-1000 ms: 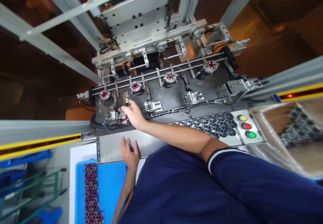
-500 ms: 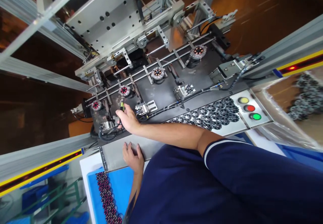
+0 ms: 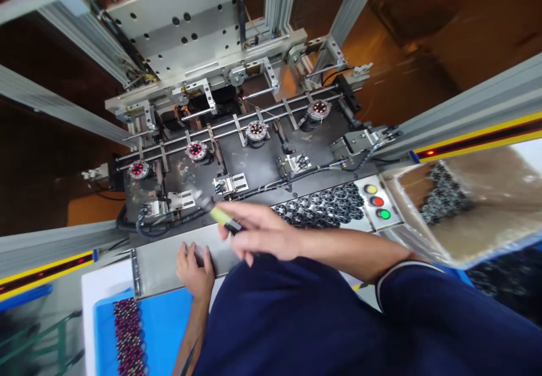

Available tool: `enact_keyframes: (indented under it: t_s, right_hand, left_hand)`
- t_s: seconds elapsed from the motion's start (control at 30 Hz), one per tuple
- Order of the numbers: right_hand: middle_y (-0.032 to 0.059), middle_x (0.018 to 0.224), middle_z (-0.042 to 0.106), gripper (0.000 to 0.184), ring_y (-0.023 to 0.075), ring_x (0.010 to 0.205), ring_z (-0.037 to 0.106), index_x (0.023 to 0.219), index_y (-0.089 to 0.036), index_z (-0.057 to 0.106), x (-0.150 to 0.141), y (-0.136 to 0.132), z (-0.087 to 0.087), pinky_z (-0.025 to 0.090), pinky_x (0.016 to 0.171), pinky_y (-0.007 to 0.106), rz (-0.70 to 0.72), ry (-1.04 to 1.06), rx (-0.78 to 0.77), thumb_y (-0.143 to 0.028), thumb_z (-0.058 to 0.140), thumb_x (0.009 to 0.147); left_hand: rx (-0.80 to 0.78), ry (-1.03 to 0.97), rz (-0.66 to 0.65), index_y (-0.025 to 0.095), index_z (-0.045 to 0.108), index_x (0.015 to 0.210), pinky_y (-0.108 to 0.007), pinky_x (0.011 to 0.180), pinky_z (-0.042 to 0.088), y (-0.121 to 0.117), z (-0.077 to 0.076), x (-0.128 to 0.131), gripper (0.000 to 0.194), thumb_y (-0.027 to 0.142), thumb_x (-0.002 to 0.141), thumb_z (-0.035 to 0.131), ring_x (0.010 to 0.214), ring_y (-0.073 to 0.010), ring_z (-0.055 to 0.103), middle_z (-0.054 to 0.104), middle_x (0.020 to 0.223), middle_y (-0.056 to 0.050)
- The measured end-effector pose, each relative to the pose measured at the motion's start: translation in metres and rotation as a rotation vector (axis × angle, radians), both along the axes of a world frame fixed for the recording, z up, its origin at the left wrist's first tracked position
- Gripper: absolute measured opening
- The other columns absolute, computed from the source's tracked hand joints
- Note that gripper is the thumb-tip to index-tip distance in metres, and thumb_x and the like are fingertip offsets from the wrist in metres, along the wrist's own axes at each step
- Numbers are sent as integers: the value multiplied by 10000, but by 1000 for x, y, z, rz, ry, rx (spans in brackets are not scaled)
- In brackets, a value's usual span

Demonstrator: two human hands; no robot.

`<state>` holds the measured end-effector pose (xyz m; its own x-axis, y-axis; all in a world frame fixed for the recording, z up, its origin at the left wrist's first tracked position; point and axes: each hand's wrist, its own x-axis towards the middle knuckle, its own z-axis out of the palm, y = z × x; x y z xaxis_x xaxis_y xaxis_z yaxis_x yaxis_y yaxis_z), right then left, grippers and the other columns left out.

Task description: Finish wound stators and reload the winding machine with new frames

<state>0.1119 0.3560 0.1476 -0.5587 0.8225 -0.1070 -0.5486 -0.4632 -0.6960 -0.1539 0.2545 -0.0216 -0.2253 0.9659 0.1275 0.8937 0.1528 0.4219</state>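
My right hand [image 3: 266, 232] is closed around a hand tool with a yellow-green and black handle [image 3: 223, 218]. Motion blurs the tool's far end, so its kind is unclear. The hand is in front of the machine's dark bed, above the metal front ledge. On that ledge my left hand [image 3: 195, 270] rests with its fingers spread, holding nothing. Several round parts sit in fixtures along the rails: two with red segments [image 3: 138, 169] [image 3: 196, 150] at the left, and two with copper-coloured segments [image 3: 256, 131] [image 3: 319, 108] farther right.
Black ring-shaped parts [image 3: 322, 205] lie in rows along the front, beside yellow, red and green buttons [image 3: 384, 214]. A blue tray [image 3: 165, 325] with red-and-black parts is at lower left. A plastic-lined box [image 3: 486, 212] stands right. Yellow sensor bars [image 3: 478, 137] flank the machine.
My right hand has drawn back from the second fixture from the left toward my body, still gripping the tool. My left hand stays on the ledge. The whole view has shifted.
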Motion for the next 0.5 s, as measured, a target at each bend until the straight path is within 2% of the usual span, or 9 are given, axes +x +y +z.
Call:
enact_keyframes:
  t_s: [0.1,0.17,0.33,0.5]
  right_hand:
    - [0,917,606,563,86,582,602,1381,-178,483,32,15,-15,523,420,191,-274,-151,-146,-277,631,846]
    - [7,895,615,489,94,564,596,1338,-167,502,39,28,-27,508,396,197,-372,-221,-231,-262,585,866]
    - [-4,859,601,307,103,550,596,1196,-186,540,29,50,-42,526,394,214,-510,-235,-337,-231,527,893]
    - [-13,856,583,282,86,532,575,1192,-193,524,25,60,-48,532,407,205,-581,-217,-361,-238,516,913]
  left_hand:
    - [16,7,-5,140,611,1259,-584,1130,359,1,-1,0,460,442,917,564,1393,-373,450,496,1468,-229]
    - [28,21,-16,135,611,1257,-583,1124,369,2,-2,0,462,443,915,567,1389,-377,457,495,1470,-235]
    - [45,62,-53,136,612,1254,-577,1112,394,3,-4,-3,459,442,917,558,1383,-378,468,496,1470,-233]
    - [46,87,-61,125,603,1272,-582,1106,399,3,-5,-4,470,431,919,556,1376,-379,477,500,1464,-242]
